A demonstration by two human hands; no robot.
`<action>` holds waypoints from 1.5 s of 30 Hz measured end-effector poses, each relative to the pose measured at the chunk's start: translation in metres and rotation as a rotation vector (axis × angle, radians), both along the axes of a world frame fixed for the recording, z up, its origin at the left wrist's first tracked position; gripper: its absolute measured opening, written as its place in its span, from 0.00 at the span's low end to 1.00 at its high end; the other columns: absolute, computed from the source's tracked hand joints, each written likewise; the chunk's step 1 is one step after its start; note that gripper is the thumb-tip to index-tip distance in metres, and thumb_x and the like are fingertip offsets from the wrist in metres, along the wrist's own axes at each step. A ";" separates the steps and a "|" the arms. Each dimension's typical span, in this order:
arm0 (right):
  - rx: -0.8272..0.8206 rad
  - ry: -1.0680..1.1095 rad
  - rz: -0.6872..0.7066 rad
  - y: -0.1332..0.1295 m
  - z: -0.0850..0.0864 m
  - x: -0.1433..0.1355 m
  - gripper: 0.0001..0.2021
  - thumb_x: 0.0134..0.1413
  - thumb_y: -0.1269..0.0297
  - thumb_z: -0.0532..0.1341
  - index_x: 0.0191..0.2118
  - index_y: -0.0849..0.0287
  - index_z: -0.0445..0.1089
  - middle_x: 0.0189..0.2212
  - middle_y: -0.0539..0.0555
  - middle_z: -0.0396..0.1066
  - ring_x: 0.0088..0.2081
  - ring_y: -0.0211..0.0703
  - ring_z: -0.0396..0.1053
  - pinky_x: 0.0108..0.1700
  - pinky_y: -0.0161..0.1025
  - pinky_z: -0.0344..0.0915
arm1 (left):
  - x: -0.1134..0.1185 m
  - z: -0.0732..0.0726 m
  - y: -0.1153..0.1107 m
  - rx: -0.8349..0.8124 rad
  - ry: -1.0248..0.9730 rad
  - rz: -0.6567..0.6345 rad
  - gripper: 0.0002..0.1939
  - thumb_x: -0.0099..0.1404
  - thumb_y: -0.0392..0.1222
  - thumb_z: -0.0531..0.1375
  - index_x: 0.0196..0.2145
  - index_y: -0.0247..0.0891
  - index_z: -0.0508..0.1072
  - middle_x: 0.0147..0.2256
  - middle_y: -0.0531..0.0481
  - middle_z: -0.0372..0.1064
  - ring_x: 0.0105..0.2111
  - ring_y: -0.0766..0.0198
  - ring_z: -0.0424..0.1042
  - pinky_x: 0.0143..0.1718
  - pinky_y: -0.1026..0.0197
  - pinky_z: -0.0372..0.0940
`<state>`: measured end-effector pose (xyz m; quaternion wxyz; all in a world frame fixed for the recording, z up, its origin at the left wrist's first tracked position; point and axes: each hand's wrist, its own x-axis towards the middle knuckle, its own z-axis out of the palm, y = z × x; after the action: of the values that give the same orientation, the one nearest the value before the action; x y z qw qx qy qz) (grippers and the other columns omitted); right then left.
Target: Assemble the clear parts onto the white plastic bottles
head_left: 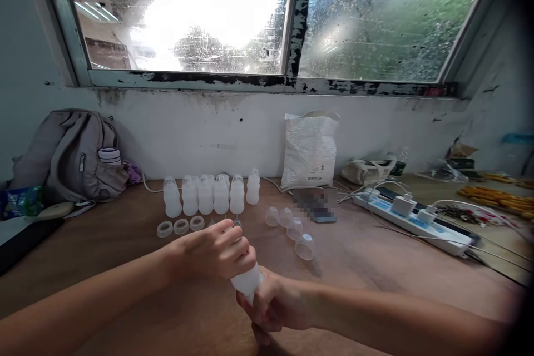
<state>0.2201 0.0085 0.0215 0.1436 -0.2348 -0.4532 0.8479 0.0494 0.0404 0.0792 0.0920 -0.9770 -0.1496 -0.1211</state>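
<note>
A white bottle [247, 280] is held between both hands over the front of the brown table [200, 311]. Wrapped over its upper end is my left hand [225, 250], fingers curled. My right hand [279, 300] grips the lower end from the right; its fingers partly cover the bottle. Behind the hands stands a row of several white bottles [205, 197] with clear tops. In front of that row lie several translucent rings [164, 228], some partly hidden by my left hand. To the right are several clear caps [304, 247].
A grey backpack [79, 156] rests at the back left, near a dark flat object [25, 242]. Against the wall stands a white plastic bag [311, 150]. A power strip [417, 225] with plugs and cables lies on the right. A window [187, 16] is above.
</note>
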 end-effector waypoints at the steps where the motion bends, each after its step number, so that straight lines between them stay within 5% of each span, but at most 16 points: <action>1: -0.016 0.019 -0.002 0.000 -0.001 -0.001 0.05 0.24 0.79 0.54 0.15 0.64 0.59 0.07 0.43 0.56 0.08 0.28 0.51 0.14 0.28 0.59 | 0.000 0.002 0.002 -0.060 0.003 -0.006 0.15 0.64 0.34 0.43 0.38 0.41 0.68 0.30 0.44 0.67 0.34 0.58 0.64 0.39 0.51 0.60; 7: -0.099 0.163 0.031 0.006 -0.011 -0.008 0.07 0.25 0.78 0.52 0.19 0.63 0.61 0.08 0.43 0.55 0.07 0.27 0.47 0.17 0.29 0.61 | -0.005 -0.005 0.017 -0.394 -0.137 -0.019 0.12 0.62 0.38 0.48 0.36 0.44 0.69 0.34 0.45 0.68 0.41 0.56 0.63 0.49 0.47 0.53; 13: -0.148 0.230 0.095 0.003 -0.003 -0.003 0.08 0.27 0.77 0.52 0.22 0.63 0.61 0.09 0.42 0.56 0.08 0.27 0.47 0.17 0.29 0.60 | -0.006 -0.004 0.018 -0.482 -0.192 0.023 0.11 0.62 0.41 0.49 0.37 0.44 0.69 0.37 0.46 0.68 0.44 0.56 0.63 0.53 0.44 0.47; 16: -0.152 0.242 0.137 -0.002 0.001 0.000 0.08 0.28 0.76 0.52 0.23 0.62 0.61 0.09 0.42 0.55 0.08 0.28 0.47 0.17 0.29 0.60 | -0.006 -0.003 0.015 -0.455 -0.221 0.056 0.10 0.62 0.41 0.50 0.37 0.44 0.69 0.37 0.46 0.68 0.43 0.56 0.64 0.52 0.45 0.51; 20: -0.086 0.058 0.102 0.006 0.009 0.003 0.05 0.39 0.65 0.54 0.24 0.62 0.61 0.10 0.43 0.56 0.09 0.29 0.49 0.15 0.30 0.56 | -0.007 -0.018 0.020 -0.202 -0.272 0.059 0.11 0.62 0.38 0.48 0.36 0.43 0.69 0.35 0.45 0.69 0.41 0.57 0.65 0.48 0.48 0.55; 24: 0.427 -0.328 -0.166 0.044 0.027 0.018 0.27 0.49 0.43 0.45 0.27 0.65 0.65 0.12 0.47 0.59 0.12 0.32 0.53 0.14 0.31 0.50 | -0.007 -0.040 0.026 -0.088 -0.452 0.295 0.09 0.56 0.43 0.55 0.34 0.38 0.69 0.31 0.44 0.68 0.35 0.55 0.66 0.40 0.52 0.60; 26: 0.838 -0.537 -0.411 0.070 0.036 0.033 0.24 0.49 0.44 0.48 0.27 0.64 0.65 0.15 0.48 0.60 0.15 0.32 0.55 0.17 0.31 0.51 | -0.007 -0.049 0.025 -0.306 -0.567 0.428 0.13 0.52 0.47 0.59 0.34 0.37 0.67 0.29 0.47 0.67 0.30 0.58 0.66 0.33 0.58 0.62; 28: 1.267 -0.778 -0.576 0.095 0.040 0.051 0.19 0.50 0.49 0.52 0.28 0.63 0.67 0.22 0.52 0.66 0.24 0.37 0.62 0.26 0.33 0.56 | -0.008 -0.056 0.024 -0.702 -0.675 0.451 0.17 0.50 0.48 0.61 0.35 0.36 0.65 0.27 0.50 0.65 0.26 0.62 0.65 0.28 0.62 0.61; 31: 1.546 -1.137 -0.505 0.121 0.032 0.073 0.12 0.47 0.59 0.57 0.37 0.60 0.68 0.36 0.58 0.69 0.42 0.49 0.62 0.41 0.40 0.56 | -0.009 -0.068 0.021 -1.258 -0.830 0.372 0.21 0.51 0.49 0.60 0.39 0.36 0.61 0.28 0.52 0.63 0.22 0.67 0.65 0.22 0.64 0.60; 34: 1.529 -1.243 -0.353 0.131 0.018 0.078 0.14 0.44 0.64 0.59 0.40 0.60 0.68 0.39 0.59 0.69 0.45 0.51 0.62 0.45 0.44 0.54 | -0.010 -0.079 0.020 -1.462 -0.958 0.340 0.19 0.53 0.49 0.59 0.38 0.36 0.59 0.28 0.52 0.63 0.20 0.68 0.65 0.19 0.65 0.59; 38: 1.490 -0.945 -0.433 0.121 0.017 0.060 0.15 0.48 0.59 0.57 0.40 0.62 0.67 0.36 0.57 0.69 0.39 0.45 0.65 0.41 0.40 0.58 | -0.012 -0.085 0.020 -1.498 -0.978 0.254 0.15 0.54 0.46 0.60 0.33 0.35 0.59 0.24 0.53 0.63 0.19 0.67 0.66 0.20 0.65 0.59; 41: 1.319 -0.473 -0.606 0.106 0.032 0.038 0.16 0.49 0.55 0.56 0.40 0.62 0.64 0.32 0.54 0.68 0.33 0.39 0.65 0.35 0.36 0.62 | -0.012 -0.086 0.020 -1.506 -0.975 0.216 0.16 0.53 0.44 0.61 0.35 0.35 0.59 0.23 0.54 0.63 0.20 0.67 0.65 0.21 0.65 0.59; 45: 1.187 -0.188 -0.666 0.091 0.048 0.014 0.15 0.47 0.55 0.59 0.38 0.60 0.64 0.29 0.52 0.67 0.30 0.36 0.64 0.30 0.34 0.63 | -0.012 -0.084 0.019 -1.490 -0.982 0.205 0.18 0.53 0.42 0.61 0.38 0.36 0.60 0.23 0.55 0.64 0.20 0.67 0.65 0.21 0.65 0.60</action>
<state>0.2340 0.0996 0.0696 0.4608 -0.3157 -0.7554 0.3425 0.0369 0.0592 -0.0045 -0.6298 -0.6033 -0.2983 -0.3878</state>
